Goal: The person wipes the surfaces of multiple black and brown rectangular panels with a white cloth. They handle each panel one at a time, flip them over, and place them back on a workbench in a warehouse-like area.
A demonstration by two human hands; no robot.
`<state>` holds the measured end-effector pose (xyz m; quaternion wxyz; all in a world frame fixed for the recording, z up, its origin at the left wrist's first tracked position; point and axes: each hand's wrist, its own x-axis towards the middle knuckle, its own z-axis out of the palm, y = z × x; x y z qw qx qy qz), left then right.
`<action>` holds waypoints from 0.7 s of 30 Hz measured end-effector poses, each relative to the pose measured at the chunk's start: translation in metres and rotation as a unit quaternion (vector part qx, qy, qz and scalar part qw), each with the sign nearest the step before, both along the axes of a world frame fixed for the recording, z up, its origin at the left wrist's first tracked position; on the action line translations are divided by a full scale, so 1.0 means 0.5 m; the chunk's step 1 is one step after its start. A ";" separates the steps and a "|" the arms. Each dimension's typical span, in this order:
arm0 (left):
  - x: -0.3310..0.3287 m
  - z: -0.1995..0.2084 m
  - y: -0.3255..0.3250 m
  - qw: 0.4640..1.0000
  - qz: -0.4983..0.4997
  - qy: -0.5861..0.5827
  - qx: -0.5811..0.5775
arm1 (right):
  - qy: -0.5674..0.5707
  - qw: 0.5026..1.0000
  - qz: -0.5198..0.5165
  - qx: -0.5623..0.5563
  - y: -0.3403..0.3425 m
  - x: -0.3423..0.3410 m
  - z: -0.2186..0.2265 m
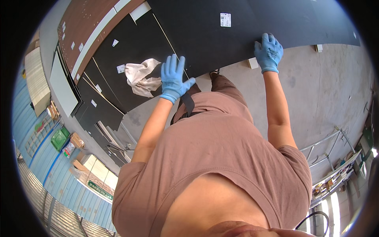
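Observation:
My left hand (172,79), in a blue work glove, is spread over the near edge of the dark panels, thumb pointing right. Close by on its left lies a crumpled off-white rag (138,77) on a dark panel (118,51). My right hand (269,53), gloved in the same blue, rests at the front edge of the large black panel (205,35). Its fingers reach forward onto the surface, slightly bent, with nothing visible in them. A white label (225,19) is stuck on the black panel, between the hands and farther off.
Reddish-brown boards (85,23) with small labels lie at the far left. A pale block (253,63) shows under the panel's front edge. Grey floor (316,87) stretches to the right, with a metal frame (327,148) on it. A green bin (60,138) stands at left.

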<state>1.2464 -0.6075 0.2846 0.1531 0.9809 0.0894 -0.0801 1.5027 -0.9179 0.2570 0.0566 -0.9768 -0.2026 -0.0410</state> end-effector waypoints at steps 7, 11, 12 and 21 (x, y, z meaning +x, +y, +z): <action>-0.053 -0.087 -0.001 0.997 -0.053 -0.051 0.029 | 0.024 0.970 0.227 0.085 0.129 -0.085 -0.028; -0.057 -0.097 0.004 0.996 -0.051 -0.061 0.028 | 0.076 0.974 0.205 0.065 0.138 -0.141 -0.063; -0.057 -0.095 0.005 0.996 -0.057 -0.060 0.030 | 0.076 0.976 0.196 0.062 0.137 -0.146 -0.068; -0.056 -0.090 0.011 0.996 -0.063 -0.049 0.035 | 0.069 0.966 0.235 0.085 0.115 -0.123 -0.077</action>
